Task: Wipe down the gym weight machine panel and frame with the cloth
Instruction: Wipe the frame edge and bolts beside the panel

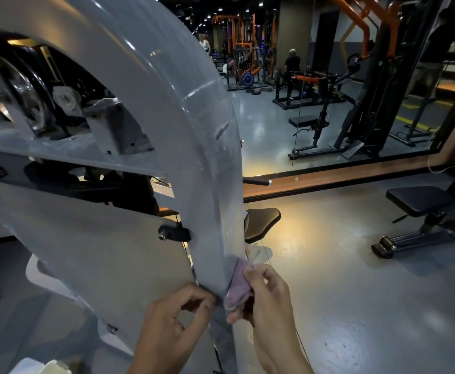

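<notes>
The weight machine's grey curved frame (pixel 194 109) arches from the upper left down to the bottom centre. A flat grey panel (pixel 99 249) sits left of it, held by a black bolt clip (pixel 173 234). My right hand (pixel 268 300) grips a bunched pink-purple cloth (pixel 238 288) and presses it against the frame's lower right edge. My left hand (pixel 175 317) has curled fingers, its fingertips touching the frame's left edge at the panel seam; it seems to hold nothing.
Pulleys and brackets (pixel 67 99) show through the frame's opening. A black seat pad (pixel 261 222) lies just behind the frame. A black bench (pixel 420 201) stands at right, a wall mirror (pixel 329 90) with a wooden ledge beyond. People are visible far back.
</notes>
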